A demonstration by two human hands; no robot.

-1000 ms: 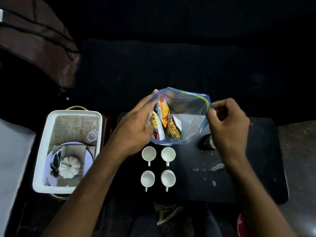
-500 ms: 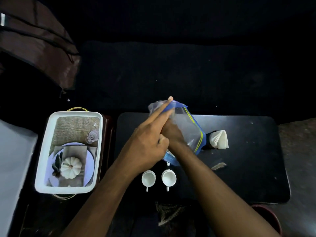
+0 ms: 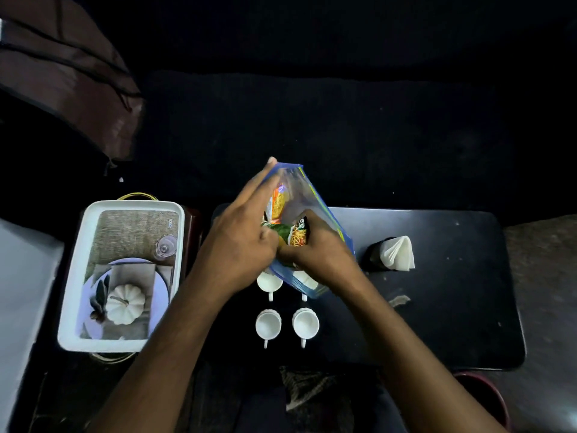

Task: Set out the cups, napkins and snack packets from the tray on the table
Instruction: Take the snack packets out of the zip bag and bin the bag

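At nine o'clock the white tray (image 3: 75,276) holds no cups. The left hand (image 3: 240,245) pinches the clear zip bag (image 3: 312,201) open at centre; the right hand (image 3: 318,251), inside, closes its grip on glossy snack packets (image 3: 278,204). Four round white cups (image 3: 268,325) stand at six o'clock. Folded napkins (image 3: 401,253) sit at three o'clock on the dark worktop (image 3: 452,307). Packets likely remain.

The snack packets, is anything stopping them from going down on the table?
Yes. The snack packets sit inside the clear zip bag, gripped by the right hand. Directly beneath, white cups occupy the table.
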